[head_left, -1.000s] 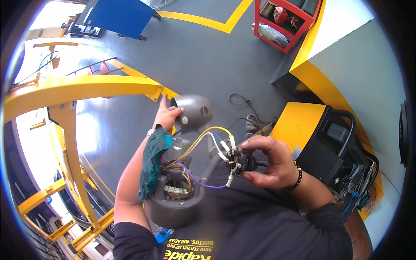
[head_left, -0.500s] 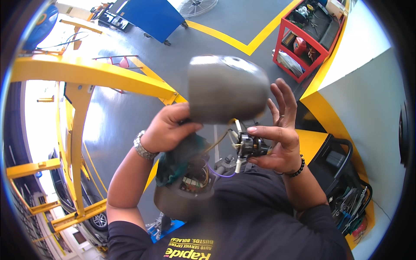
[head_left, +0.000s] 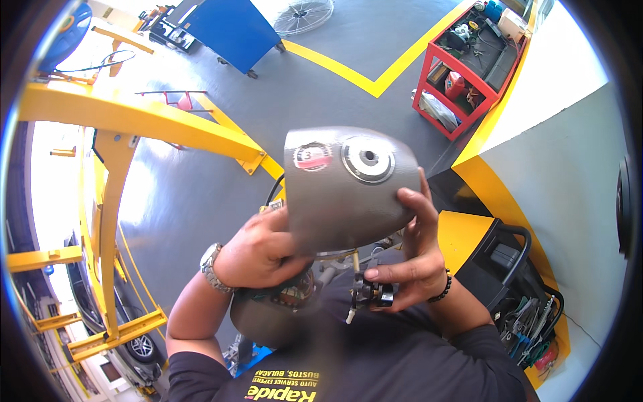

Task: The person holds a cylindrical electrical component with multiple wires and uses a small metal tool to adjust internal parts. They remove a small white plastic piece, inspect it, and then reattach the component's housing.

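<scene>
A grey-brown, dome-ended plastic housing (head_left: 328, 201), with a round silver-and-white dial on it, is held up in front of me. My left hand (head_left: 258, 251) grips its open left edge, with the fingertips hidden behind it. The thumb and a finger of my right hand (head_left: 415, 268) pinch a small black switch-like part (head_left: 372, 293) with white-tipped leads. Other fingers of that hand rest against the housing's rounded end. Below my left hand, a second grey casing (head_left: 268, 325) stands open, wiring (head_left: 291, 295) showing inside; its lower part is blurred.
A yellow steel frame (head_left: 140, 120) spans the left. A blue cabinet on casters (head_left: 228, 33) and a round wire guard (head_left: 305, 15) stand far ahead. At far right is a red tool cart (head_left: 469, 87). Nearer right, a black-and-yellow cart (head_left: 479, 241) sits beside several hand tools (head_left: 529, 321).
The housing has come down and tipped, bringing its dial face into view. My right hand has lowered with the black part, its upper fingers now touching the housing. The green cloth is mostly hidden.
</scene>
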Demonstrator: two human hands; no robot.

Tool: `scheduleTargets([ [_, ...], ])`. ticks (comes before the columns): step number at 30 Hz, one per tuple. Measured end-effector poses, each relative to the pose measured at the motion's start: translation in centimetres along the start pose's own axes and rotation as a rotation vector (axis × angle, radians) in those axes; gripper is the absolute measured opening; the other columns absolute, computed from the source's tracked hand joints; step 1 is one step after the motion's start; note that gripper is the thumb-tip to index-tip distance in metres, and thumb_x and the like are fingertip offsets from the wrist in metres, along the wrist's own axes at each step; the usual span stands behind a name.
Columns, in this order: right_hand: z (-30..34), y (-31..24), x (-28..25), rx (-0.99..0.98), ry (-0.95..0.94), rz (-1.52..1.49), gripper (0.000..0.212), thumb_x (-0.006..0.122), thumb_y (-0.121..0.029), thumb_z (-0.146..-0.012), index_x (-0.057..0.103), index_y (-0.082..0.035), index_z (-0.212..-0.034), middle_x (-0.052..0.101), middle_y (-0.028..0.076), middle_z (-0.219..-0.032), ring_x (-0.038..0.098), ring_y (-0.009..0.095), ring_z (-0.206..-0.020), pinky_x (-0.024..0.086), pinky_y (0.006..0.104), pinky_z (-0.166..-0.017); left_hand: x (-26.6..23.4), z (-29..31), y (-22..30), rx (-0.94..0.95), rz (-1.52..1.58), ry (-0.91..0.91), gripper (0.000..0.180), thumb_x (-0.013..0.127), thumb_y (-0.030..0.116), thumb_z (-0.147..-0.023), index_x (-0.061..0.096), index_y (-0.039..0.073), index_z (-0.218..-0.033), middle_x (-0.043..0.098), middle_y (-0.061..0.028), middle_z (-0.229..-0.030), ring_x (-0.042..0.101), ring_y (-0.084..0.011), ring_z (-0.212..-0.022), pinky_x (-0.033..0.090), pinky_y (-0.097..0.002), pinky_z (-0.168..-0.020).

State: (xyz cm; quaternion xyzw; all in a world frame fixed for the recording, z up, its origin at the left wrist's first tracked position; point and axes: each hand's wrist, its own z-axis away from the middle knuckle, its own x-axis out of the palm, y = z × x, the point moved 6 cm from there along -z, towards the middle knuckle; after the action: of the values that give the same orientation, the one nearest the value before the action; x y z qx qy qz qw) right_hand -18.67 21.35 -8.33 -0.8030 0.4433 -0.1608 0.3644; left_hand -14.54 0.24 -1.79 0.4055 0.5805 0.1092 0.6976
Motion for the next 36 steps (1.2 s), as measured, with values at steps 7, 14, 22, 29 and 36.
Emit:
scheduleTargets([
  [7,0.5,0.1,1.0,0.071,0.022,-0.153,0.052,0.093,-0.029,-0.057,0.078,-0.029,-0.107,0.033,0.025,-0.153,0.010,0.058,-0.148,0.012,0.0637,-0.119,0.8,1.3,-1.0,-0.314,0.942,0.176,0.067,0.070,0.021,-0.095,0.038,-0.001,-0.149,0.057,-0.0121,-0.137,0.054,-0.0198,-0.126,0.042,-0.0377,-0.108],
  [14,0.4,-0.5,0.4,0.147,0.082,-0.064,0.055,0.093,-0.026,-0.056,0.076,-0.026,-0.109,0.042,0.023,-0.146,0.028,0.051,-0.144,0.022,0.0607,-0.117,1.6,1.0,-1.0,-0.406,1.258,0.286,0.030,0.059,0.004,-0.099,0.061,-0.003,-0.129,0.067,-0.0103,-0.125,0.059,-0.0187,-0.120,0.043,-0.0360,-0.107],
  [22,0.7,-1.7,-0.4,0.061,0.165,0.108,0.061,0.095,-0.022,-0.061,0.067,-0.010,-0.114,0.059,0.011,-0.108,0.061,0.027,-0.092,0.049,0.0432,-0.085,2.1,1.6,-1.1,-0.425,0.979,0.156,0.025,0.063,-0.001,-0.096,0.067,-0.004,-0.120,0.069,-0.0098,-0.118,0.062,-0.0149,-0.109,0.049,-0.0312,-0.095],
  [29,0.5,-2.4,0.3,-0.002,0.088,0.064,0.061,0.092,-0.018,-0.064,0.060,-0.006,-0.115,0.067,0.008,-0.089,0.068,0.024,-0.079,0.050,0.0410,-0.081,2.2,0.6,0.7,-0.346,0.613,0.068,0.020,0.065,-0.002,-0.093,0.069,-0.004,-0.113,0.068,-0.0141,-0.113,0.066,-0.0226,-0.103,0.050,-0.0339,-0.091],
  [36,1.4,-2.3,0.1,0.045,0.049,0.007,0.058,0.084,-0.014,-0.067,0.056,-0.007,-0.117,0.067,0.011,-0.096,0.068,0.026,-0.084,0.049,0.0432,-0.083,2.0,0.0,1.3,-0.322,0.497,0.043,0.022,0.066,-0.003,-0.090,0.070,-0.002,-0.112,0.068,-0.0177,-0.112,0.067,-0.0291,-0.101,0.052,-0.0363,-0.089],
])
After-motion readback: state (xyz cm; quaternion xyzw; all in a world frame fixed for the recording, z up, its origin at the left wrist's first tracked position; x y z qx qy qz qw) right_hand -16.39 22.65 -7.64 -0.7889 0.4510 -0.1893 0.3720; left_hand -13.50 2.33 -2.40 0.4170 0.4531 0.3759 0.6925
